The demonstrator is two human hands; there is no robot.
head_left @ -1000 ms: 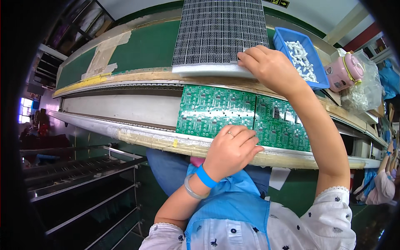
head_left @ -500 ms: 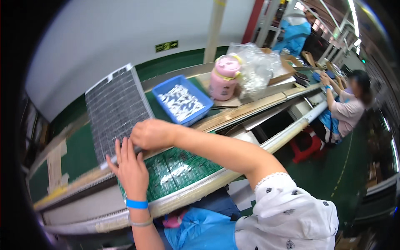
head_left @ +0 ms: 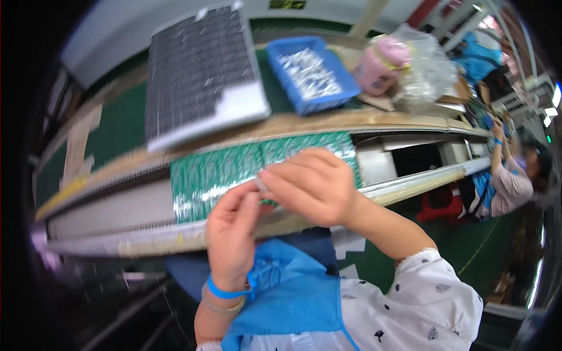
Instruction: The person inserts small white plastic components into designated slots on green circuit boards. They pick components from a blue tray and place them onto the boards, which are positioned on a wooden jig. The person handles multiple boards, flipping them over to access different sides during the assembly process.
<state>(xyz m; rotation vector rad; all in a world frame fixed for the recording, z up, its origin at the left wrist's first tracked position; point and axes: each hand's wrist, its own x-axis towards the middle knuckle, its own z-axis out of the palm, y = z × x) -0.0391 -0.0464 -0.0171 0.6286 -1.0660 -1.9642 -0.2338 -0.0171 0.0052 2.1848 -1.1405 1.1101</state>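
My left hand (head_left: 231,234) and my right hand (head_left: 316,186) meet above the near edge of the workbench. Both are closed, fingertips pinched together. A small whitish piece (head_left: 260,184) shows between the fingertips; its exact kind is too small and blurred to tell. Just beyond and beneath my hands lie two green circuit boards (head_left: 213,168), side by side on the rail line and partly covered by my hands. Further off, a white panel (head_left: 243,106) carries rows of small dark pieces, with a bare white patch at its near right corner.
A blue bin (head_left: 348,89) of small white parts stands right of the panel. Beside it are a pink jug (head_left: 380,67) and clear plastic bags (head_left: 424,76). A wooden strip and the near rail (head_left: 134,245) edge the bench. Another person (head_left: 515,175) works at the far right.
Both hands have left the panel's near edge and come back toward me, now together in front of the boards. My view has shifted, and the panel's bare white corner is now uncovered.
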